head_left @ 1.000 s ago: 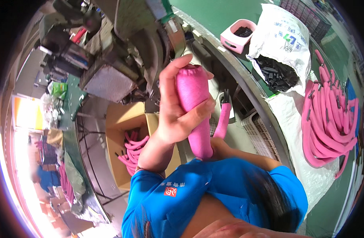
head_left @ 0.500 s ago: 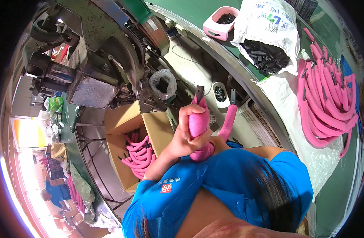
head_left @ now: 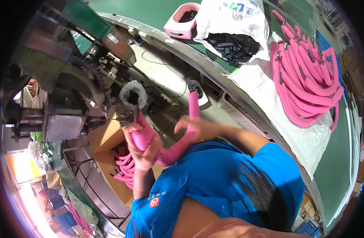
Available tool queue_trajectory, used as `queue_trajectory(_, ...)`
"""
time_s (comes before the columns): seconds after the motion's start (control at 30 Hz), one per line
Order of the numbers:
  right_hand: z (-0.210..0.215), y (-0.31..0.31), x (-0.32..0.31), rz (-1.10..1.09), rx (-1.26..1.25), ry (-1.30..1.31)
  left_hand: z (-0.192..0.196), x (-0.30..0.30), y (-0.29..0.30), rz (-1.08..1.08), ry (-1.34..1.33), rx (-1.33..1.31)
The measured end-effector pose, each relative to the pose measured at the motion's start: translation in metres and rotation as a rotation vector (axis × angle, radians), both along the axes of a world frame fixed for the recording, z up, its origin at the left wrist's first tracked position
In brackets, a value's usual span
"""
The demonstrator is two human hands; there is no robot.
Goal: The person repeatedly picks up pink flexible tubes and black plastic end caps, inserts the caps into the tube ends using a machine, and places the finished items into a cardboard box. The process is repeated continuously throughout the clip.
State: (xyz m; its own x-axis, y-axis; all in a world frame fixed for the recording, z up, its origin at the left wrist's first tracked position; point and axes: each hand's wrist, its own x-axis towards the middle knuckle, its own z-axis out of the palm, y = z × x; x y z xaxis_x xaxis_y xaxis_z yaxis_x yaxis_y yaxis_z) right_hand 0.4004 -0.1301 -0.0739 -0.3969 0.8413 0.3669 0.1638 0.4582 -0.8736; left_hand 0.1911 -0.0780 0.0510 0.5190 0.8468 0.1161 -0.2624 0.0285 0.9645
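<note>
A bent pink foam tube with black end pieces lies across the front of my body. Its left part is wrapped by the fingers of my left hand, and that end points up and away from me. My right hand, slightly blurred, curls loosely round the tube's other arm, below its upright black-tipped end. Just beyond my left hand stands a machine of dark metal. Below and left of that hand, an open cardboard box contains several pink tubes.
On the green table at right, a pile of pink tubes rests on white sheeting. A white sack of black parts and a pink bin stand farther back. A plastic-lined container is beside the machine.
My left hand has moved left toward the machine with the tube. The right hand has come out from behind the tube, and the tube's bend has opened wider. The view has shifted.
</note>
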Motion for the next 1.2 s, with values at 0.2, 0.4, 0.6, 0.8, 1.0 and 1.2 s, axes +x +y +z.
queue_trajectory(0.2, -0.087, 0.040, 0.220, -1.359, 0.013, -0.687, 0.003, -0.010, 0.000, -0.030, 0.157, 0.016)
queue_trajectory(0.4, -0.105, 0.049, 0.283, -1.226, -0.150, -1.332, 0.002, -0.025, -0.018, -0.059, 0.485, 0.293)
queue_trajectory(0.6, -0.035, 0.051, 0.231, -1.276, 0.026, -0.653, 0.024, -0.008, -0.023, -0.249, 0.338, 0.383)
queue_trajectory(0.8, 0.120, 0.016, 0.073, -0.219, -0.613, 0.687, 0.021, 0.004, -0.035, -0.280, 0.298, 0.482)
queue_trajectory(1.0, 0.140, -0.001, 0.042, -0.025, -0.856, 0.728, 0.019, -0.001, -0.040, -0.322, 0.287, 0.480)
queue_trajectory(1.2, 0.142, -0.002, 0.041, 0.001, -0.943, 0.789, 0.016, -0.008, -0.044, -0.294, 0.283, 0.453)
